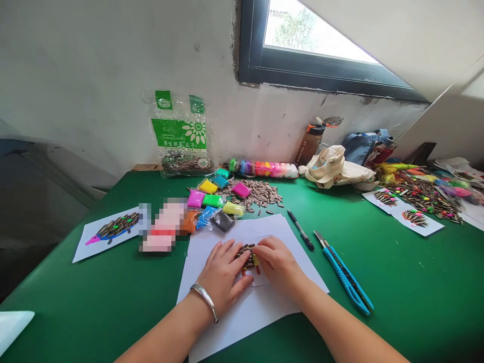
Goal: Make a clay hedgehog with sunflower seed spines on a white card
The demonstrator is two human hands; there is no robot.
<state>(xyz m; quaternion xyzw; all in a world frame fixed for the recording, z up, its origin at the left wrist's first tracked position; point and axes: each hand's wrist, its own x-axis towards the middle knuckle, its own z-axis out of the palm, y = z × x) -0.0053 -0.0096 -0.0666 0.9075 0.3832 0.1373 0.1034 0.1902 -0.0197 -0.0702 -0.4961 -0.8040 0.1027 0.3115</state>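
Note:
On white paper [242, 330] in front of me lies a small hedgehog picture [247, 256], made of striped sunflower seeds over yellow clay with reddish-brown feet. My left hand [226, 277] rests flat along its left side, fingers stretched out and touching the paper and seeds. At the picture's right edge, my right hand [279, 263] has thumb and forefinger pinched together against the seeds and clay. Whatever lies between those fingertips is hidden. Part of the hedgehog is covered by both hands.
Several clay packets [213, 200] and a seed pile [260, 194] lie beyond the paper. A pen [300, 229] and a blue utility knife [346, 275], blade out, lie right. A finished hedgehog card [113, 229] sits left. A seed bag [183, 141] leans against the wall.

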